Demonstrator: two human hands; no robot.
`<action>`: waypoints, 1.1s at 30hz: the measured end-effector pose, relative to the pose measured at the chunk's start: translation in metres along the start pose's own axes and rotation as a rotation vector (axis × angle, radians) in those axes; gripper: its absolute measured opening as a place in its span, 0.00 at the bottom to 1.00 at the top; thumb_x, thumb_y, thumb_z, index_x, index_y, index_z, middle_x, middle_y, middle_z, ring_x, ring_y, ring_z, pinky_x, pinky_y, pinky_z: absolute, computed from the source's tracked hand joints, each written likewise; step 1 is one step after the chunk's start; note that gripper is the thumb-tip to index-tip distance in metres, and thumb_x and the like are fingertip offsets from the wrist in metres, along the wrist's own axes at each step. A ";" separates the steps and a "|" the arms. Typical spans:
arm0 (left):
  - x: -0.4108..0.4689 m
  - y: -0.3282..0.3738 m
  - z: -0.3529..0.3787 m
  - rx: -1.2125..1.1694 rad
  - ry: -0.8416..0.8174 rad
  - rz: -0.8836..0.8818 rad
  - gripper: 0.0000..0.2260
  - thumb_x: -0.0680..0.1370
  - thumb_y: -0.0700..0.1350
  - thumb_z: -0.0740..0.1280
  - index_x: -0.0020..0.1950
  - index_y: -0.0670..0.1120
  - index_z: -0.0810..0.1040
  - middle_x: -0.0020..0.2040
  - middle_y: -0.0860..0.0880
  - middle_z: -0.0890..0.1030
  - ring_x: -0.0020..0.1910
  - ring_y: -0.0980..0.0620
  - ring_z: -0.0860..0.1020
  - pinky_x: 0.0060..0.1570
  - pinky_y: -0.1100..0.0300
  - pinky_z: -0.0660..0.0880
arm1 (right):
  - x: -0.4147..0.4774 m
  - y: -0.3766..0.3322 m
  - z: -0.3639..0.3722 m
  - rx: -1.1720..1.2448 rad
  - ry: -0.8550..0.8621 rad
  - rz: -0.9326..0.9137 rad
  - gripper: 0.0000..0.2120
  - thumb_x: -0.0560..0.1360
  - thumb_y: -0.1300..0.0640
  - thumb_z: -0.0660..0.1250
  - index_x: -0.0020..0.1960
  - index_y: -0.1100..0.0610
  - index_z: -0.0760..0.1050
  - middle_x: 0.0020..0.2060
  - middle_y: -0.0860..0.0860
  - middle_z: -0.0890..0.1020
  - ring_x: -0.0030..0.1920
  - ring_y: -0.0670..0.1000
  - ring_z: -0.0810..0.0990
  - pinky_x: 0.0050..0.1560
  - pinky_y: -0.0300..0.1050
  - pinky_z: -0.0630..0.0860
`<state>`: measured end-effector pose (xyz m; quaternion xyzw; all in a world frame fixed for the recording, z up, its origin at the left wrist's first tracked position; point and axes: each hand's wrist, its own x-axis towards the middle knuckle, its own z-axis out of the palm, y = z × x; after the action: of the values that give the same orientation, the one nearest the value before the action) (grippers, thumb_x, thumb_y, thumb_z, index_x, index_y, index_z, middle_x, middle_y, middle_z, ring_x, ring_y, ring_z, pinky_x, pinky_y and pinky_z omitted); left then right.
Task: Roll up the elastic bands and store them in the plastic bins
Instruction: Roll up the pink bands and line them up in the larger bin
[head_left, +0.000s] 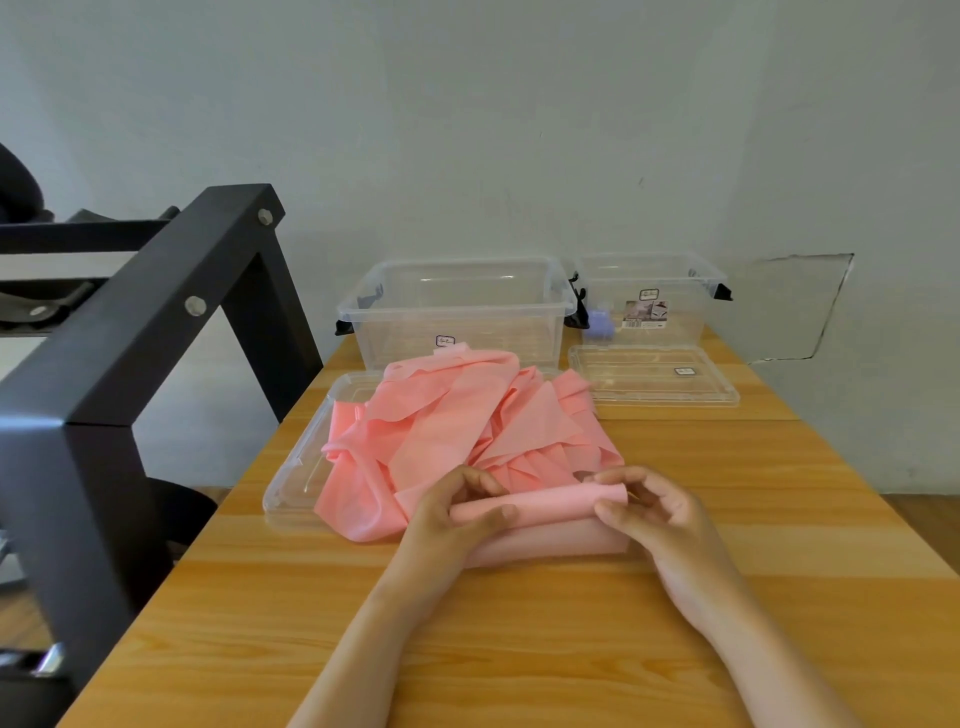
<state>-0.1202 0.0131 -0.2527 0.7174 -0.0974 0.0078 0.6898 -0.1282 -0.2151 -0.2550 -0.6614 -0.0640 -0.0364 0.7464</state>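
Elastic band (540, 506) half-rolled, left hand (457, 512), right hand (654, 514) gripping ends

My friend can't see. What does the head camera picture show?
The left hand and right hand roll a pink elastic band into a tube on a wooden table. Behind it, loose pink bands are heaped on a clear lid, before an open left bin and right bin.

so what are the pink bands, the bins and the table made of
Bands: thin matte pink sheet, probably latex or similar rubber; it drapes and creases softly. Bins: clear, glossy rigid plastic; you see straight through them. Table: wood or wood-look laminate, smooth, with visible grain lines.
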 end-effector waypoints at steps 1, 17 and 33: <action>0.000 0.000 0.000 -0.023 -0.004 0.009 0.10 0.68 0.46 0.76 0.45 0.48 0.78 0.47 0.46 0.80 0.48 0.50 0.78 0.50 0.55 0.74 | 0.001 0.001 0.001 0.017 -0.003 0.011 0.17 0.65 0.56 0.76 0.52 0.58 0.80 0.53 0.52 0.84 0.56 0.48 0.81 0.55 0.44 0.75; 0.000 0.000 0.002 -0.019 0.003 -0.054 0.13 0.67 0.45 0.78 0.47 0.47 0.78 0.47 0.47 0.81 0.46 0.53 0.78 0.45 0.61 0.75 | 0.001 -0.001 0.000 0.058 -0.034 0.028 0.19 0.61 0.53 0.78 0.51 0.52 0.81 0.55 0.53 0.83 0.56 0.50 0.81 0.55 0.46 0.74; 0.000 -0.001 0.001 -0.047 0.046 -0.092 0.19 0.66 0.45 0.80 0.52 0.45 0.78 0.53 0.42 0.82 0.54 0.42 0.80 0.55 0.42 0.78 | 0.000 -0.001 0.002 0.030 -0.034 0.099 0.18 0.65 0.56 0.76 0.54 0.56 0.79 0.53 0.53 0.84 0.53 0.53 0.82 0.51 0.43 0.77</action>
<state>-0.1202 0.0126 -0.2537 0.7045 -0.0483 -0.0097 0.7080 -0.1287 -0.2135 -0.2542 -0.6529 -0.0445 0.0125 0.7560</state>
